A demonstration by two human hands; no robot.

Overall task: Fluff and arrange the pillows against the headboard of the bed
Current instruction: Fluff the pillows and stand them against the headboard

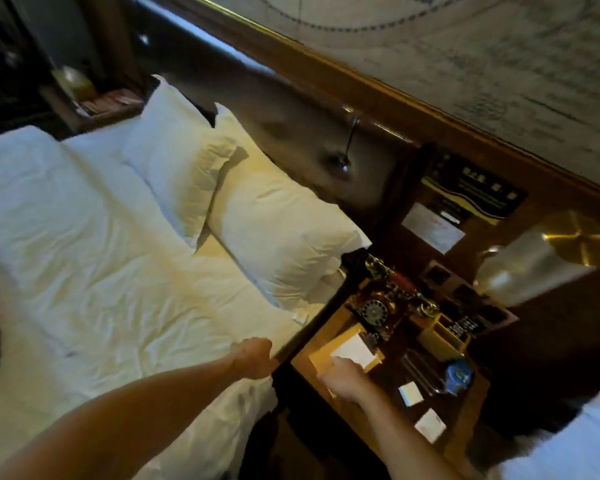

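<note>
White pillows, a near one (284, 233) and a far one (177, 168), lean side by side on the headboard (291, 133), well apart from both hands; the left hand (253, 356) is fisted at the bed (101, 271) edge, its hold unclear; the right hand (343, 377) hovers over the worktop (388, 403), fingers blurred, grip untellable.

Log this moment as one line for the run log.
left hand: gripping duvet edge | right hand: over nightstand, state unclear | pillows: two, at headboard, untouched
</note>
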